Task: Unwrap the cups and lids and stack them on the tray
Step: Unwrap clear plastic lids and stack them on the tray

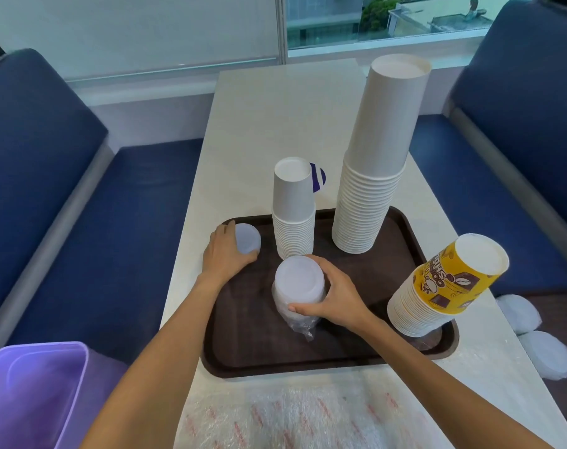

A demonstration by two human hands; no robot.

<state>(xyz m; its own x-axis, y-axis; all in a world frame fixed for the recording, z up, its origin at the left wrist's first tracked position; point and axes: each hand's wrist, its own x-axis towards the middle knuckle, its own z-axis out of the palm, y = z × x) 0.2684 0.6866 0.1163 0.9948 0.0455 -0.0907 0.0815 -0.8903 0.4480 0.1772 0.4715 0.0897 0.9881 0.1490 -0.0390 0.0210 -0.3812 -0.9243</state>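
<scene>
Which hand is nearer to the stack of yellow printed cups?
The right hand, gripping the wrapped lids, is just left of the yellow cups. The left hand holds a small lid stack at the left edge of the tray.

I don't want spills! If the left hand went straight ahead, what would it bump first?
Probably the short white cup stack, just past the lids the left hand holds; depth is unclear.

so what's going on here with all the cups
A person is unpacking cups and lids onto a brown tray. The right hand grips a stack of clear lids mid-tray, plastic wrap bunched at its base. The left hand holds a smaller lid stack at the tray's left edge. Three cup stacks already stand on the tray.
</scene>
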